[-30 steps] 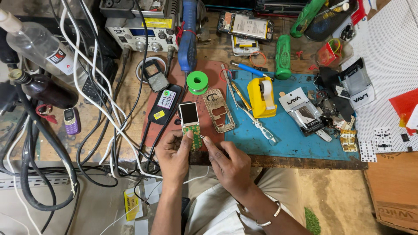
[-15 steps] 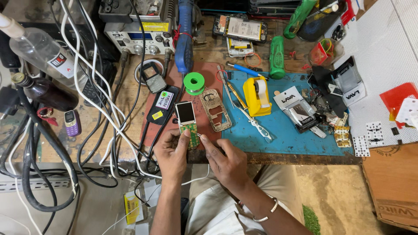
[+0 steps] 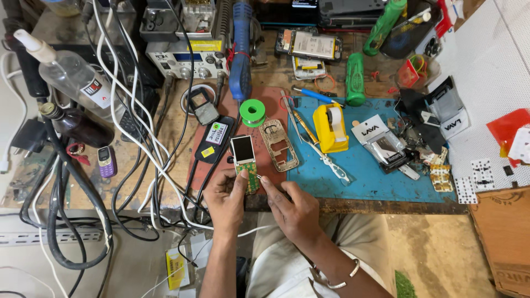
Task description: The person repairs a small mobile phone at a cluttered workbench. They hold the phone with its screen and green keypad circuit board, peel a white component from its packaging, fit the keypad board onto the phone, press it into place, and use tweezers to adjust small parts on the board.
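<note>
My left hand [image 3: 227, 200] holds the lower end of a small phone circuit board [image 3: 246, 164], green with a blank screen at its top, flat near the bench's front edge. My right hand [image 3: 291, 208] pinches a thin pointed tool whose tip touches the lower right of the board. A bare phone frame [image 3: 279, 145] lies just right of the board on the reddish mat. A green solder spool [image 3: 253, 112] sits behind them.
A yellow tape dispenser [image 3: 330, 127] and tweezers lie on the blue mat [image 3: 375, 176]. Behind are a soldering station [image 3: 185, 60], a blue hot-air handle [image 3: 240, 55], green bottles [image 3: 355, 78], and opened phones. White and black cables [image 3: 132, 127] and a clear squeeze bottle [image 3: 74, 77] crowd the left.
Both hands stay on the board with only slight shifts; the right hand's tool tip has edged closer onto the board. The camera view has shifted a little.
</note>
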A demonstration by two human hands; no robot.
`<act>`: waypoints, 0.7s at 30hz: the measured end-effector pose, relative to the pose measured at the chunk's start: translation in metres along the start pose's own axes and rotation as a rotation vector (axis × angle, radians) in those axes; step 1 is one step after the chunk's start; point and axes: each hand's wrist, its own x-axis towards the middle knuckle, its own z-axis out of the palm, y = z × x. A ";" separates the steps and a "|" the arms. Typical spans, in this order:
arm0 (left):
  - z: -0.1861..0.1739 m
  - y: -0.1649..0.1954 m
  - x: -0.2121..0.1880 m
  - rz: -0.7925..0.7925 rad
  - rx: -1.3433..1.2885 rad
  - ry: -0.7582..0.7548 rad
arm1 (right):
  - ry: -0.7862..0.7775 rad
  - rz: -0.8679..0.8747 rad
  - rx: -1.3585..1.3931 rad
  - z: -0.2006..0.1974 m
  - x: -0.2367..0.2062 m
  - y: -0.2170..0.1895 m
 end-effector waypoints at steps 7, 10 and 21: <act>0.008 0.004 -0.001 -0.048 0.016 0.026 | -0.025 0.005 0.035 -0.005 0.003 0.005; 0.009 0.005 0.001 -0.056 0.032 0.036 | -0.004 0.005 0.004 -0.006 0.005 0.007; 0.004 0.003 -0.003 -0.071 -0.005 0.015 | -0.002 -0.007 0.002 -0.007 0.000 0.001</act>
